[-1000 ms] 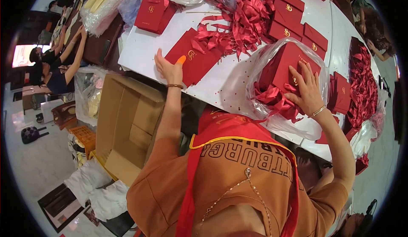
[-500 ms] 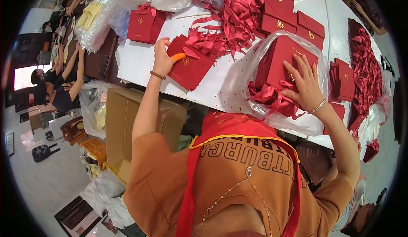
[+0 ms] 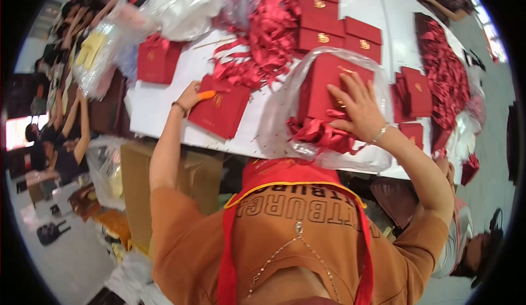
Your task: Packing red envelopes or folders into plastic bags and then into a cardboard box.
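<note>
On my left, my left hand (image 3: 190, 97) grips the upper left edge of a small stack of flat red gift bags (image 3: 220, 110). An orange cover (image 3: 206, 95) on its thumb lies across the top bag, and the other fingers are mostly hidden. My right hand (image 3: 356, 108) rests with spread fingers on a thick stack of red gift bags (image 3: 320, 86) inside a clear plastic bag (image 3: 272, 113). Loose red ribbons (image 3: 323, 134) spill from the near end of that stack, beside my fingers.
A heap of red ribbon (image 3: 272, 34) and folded red bags (image 3: 319, 9) lie farther back on the white table (image 3: 164, 105). A standing red bag (image 3: 156, 61) is at the left. A cardboard box (image 3: 139, 179) stands below the table edge; other people work at the far left.
The whole view has shifted, so the table and its things appear farther left. Both hands keep to the same stacks, with the right fingers still spread on theirs.
</note>
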A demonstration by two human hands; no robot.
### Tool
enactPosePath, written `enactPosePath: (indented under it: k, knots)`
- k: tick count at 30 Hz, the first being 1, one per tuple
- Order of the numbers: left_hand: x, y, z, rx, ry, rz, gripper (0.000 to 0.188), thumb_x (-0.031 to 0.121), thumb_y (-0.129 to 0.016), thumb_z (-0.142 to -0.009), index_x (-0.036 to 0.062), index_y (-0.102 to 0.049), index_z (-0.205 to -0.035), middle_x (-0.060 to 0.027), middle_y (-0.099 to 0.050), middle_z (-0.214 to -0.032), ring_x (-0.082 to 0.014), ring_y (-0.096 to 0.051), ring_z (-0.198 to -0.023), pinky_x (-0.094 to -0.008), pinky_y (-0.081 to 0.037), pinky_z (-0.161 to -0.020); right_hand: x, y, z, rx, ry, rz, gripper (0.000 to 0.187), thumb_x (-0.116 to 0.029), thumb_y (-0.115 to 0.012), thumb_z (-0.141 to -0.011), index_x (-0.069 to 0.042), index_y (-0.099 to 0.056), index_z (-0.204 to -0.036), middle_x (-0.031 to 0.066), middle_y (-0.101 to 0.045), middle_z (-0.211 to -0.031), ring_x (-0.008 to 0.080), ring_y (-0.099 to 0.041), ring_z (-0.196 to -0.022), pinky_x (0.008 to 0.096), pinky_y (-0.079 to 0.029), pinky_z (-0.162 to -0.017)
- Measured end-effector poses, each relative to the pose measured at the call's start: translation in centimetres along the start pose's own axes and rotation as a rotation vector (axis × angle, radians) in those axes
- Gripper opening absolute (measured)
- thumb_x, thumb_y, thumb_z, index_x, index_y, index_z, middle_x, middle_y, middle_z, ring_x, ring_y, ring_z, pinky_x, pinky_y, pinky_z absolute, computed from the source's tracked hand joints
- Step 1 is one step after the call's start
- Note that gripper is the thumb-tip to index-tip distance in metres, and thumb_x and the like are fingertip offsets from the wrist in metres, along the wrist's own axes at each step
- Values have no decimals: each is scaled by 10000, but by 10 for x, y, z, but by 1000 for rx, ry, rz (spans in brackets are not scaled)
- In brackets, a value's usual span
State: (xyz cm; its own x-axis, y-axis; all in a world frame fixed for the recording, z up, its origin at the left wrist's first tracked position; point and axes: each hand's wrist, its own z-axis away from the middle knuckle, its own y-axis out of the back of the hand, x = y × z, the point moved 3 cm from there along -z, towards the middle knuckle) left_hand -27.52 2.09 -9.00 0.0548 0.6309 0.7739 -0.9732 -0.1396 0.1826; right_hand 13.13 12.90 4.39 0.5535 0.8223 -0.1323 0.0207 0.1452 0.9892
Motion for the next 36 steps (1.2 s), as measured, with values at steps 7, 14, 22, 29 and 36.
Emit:
enactPosePath:
  k: [7,14,22,29,36]
  knots:
    - [-14,-24,7,-183,78,324,397,128,-657,-731,-28,-486,-1053,-117,-588,-931,-190,-611,-774,-306,-521,-688,-5,2,0,0,6,-6,732,-490,-593,-703,-205,-303,-1311,157,-241,-1345,365,-163,-1276,545,-139,-1004]
    - [3,-50,32,-31,-128,391,373,75,-668,-701,-23,-495,-1017,-125,-581,-952,-203,-608,-760,-288,-517,-654,1,2,2,20,19,40,710,-521,-554,-724,-210,-306,-1312,161,-254,-1340,366,-174,-1270,551,-157,-995]
    - [69,-77,94,312,-308,-1005,531,250,-728,-626,20,-442,-1009,-176,-599,-881,-327,-594,-772,-392,-464,-657,3,0,1,26,47,40,703,-520,-549,-730,-197,-313,-1308,156,-239,-1347,362,-174,-1271,561,-178,-983]
    - [55,-106,98,468,-499,-1217,548,291,-740,-605,52,-438,-995,-139,-566,-807,-328,-570,-694,-409,-454,-589,3,-2,3,58,55,54,701,-520,-546,-734,-197,-308,-1309,155,-242,-1344,366,-177,-1268,561,-186,-980]
    - [52,-82,78,292,-459,-1156,566,245,-722,-631,79,-393,-1060,-176,-585,-751,-377,-571,-706,-440,-453,-599,5,-6,4,116,63,29,687,-553,-507,-745,-212,-307,-1306,158,-261,-1335,369,-196,-1260,566,-186,-971]
